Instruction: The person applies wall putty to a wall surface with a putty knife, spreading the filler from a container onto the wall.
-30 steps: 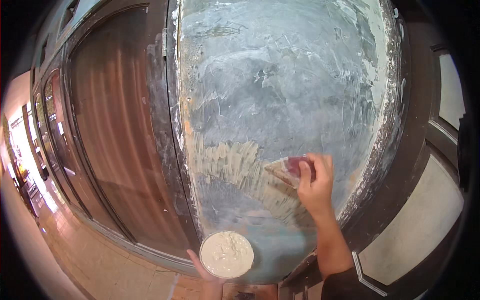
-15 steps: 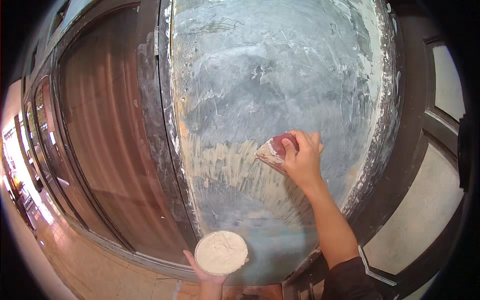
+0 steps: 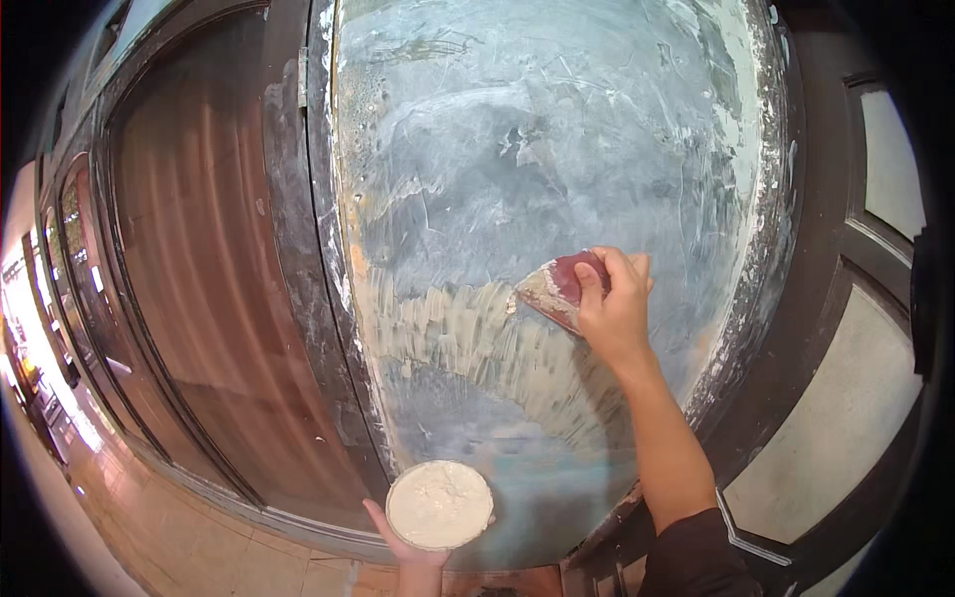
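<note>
In my left hand (image 3: 406,542), low in the view, I hold a round container (image 3: 439,503) filled with creamy off-white paste. My right hand (image 3: 615,308) grips a maroon flat spreader (image 3: 574,276) smeared with paste, its blade at the grey, patchy surface (image 3: 537,179) ahead of me. A band of pale streaky paste (image 3: 448,328) crosses that surface to the left of the blade and below it.
A dark wooden door with a reddish-brown glazed panel (image 3: 199,269) stands on the left, with a hinge beside the grey surface. Another dark panelled door (image 3: 826,328) is on the right. Tiled flooring (image 3: 229,532) shows at the lower left, with a bright opening beyond.
My right hand and spreader have risen on the surface over the last second, drifting first left and then slightly right. The container in my left hand has shifted slightly left.
</note>
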`<move>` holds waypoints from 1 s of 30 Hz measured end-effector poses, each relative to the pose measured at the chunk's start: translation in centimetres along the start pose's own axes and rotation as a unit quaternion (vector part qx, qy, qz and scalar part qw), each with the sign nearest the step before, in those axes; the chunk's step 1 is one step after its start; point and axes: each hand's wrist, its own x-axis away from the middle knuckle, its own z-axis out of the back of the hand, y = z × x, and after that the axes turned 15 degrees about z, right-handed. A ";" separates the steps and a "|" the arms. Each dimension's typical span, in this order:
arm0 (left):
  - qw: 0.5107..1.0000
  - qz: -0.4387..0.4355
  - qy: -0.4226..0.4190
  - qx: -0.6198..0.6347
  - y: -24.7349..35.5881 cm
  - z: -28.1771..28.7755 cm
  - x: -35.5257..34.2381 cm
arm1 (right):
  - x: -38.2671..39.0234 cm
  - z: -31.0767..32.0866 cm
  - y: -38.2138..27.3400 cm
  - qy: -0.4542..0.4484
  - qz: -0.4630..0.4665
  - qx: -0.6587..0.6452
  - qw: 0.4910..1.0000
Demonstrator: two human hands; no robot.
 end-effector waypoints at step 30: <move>0.999 0.016 -0.037 0.003 -0.3 -0.2 0.5 | 2.1 -1.0 -0.3 -0.017 0.002 -0.008 1.000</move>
